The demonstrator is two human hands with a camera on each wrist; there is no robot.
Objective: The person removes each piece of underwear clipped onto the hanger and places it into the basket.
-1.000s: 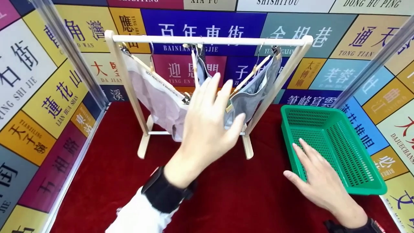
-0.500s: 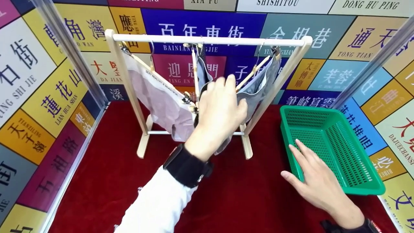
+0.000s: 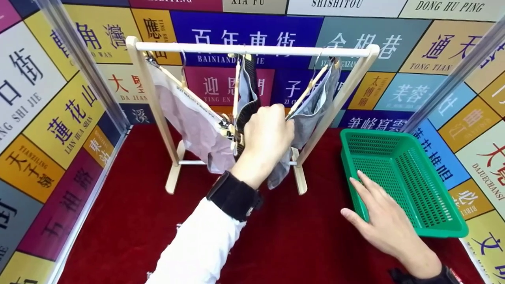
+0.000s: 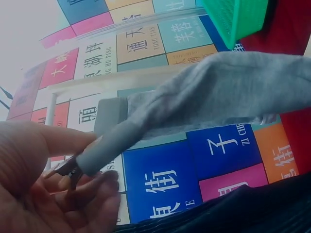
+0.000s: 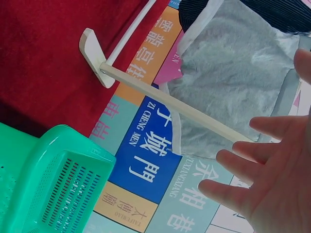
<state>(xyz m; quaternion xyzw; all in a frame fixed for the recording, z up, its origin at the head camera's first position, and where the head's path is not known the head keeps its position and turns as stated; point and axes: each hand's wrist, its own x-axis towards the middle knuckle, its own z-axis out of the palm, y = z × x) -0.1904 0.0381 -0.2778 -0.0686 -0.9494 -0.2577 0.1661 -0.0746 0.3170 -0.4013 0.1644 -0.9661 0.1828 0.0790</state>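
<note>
With thumb and fingers my left hand (image 3: 268, 130) pinches a metal hanger clip (image 4: 73, 172) at the near end of the right-hand hanger. Grey underpants (image 3: 315, 114) hang from that hanger; their waistband (image 4: 104, 150) runs up to the clip in the left wrist view. In the head view my hand hides the clip. My right hand (image 3: 388, 225), fingers straight and spread, hovers at the left side of a green basket (image 3: 446, 232) and holds nothing. Pink underpants (image 3: 197, 122) hang at left, and a dark ribbed garment (image 3: 252, 90) hangs in the middle.
The wooden rack (image 3: 252, 48) stands at the back of a red cloth (image 3: 130, 221). Its feet (image 3: 301, 179) point forward. Behind it rises a wall (image 3: 363, 27) of coloured panels with lettering, and clear side panels flank the cloth.
My left hand has gone from raised with extended fingers to curled, lower and slightly right, on the grey underpants' hanger. The dark garment shows more now. My right hand has barely moved.
</note>
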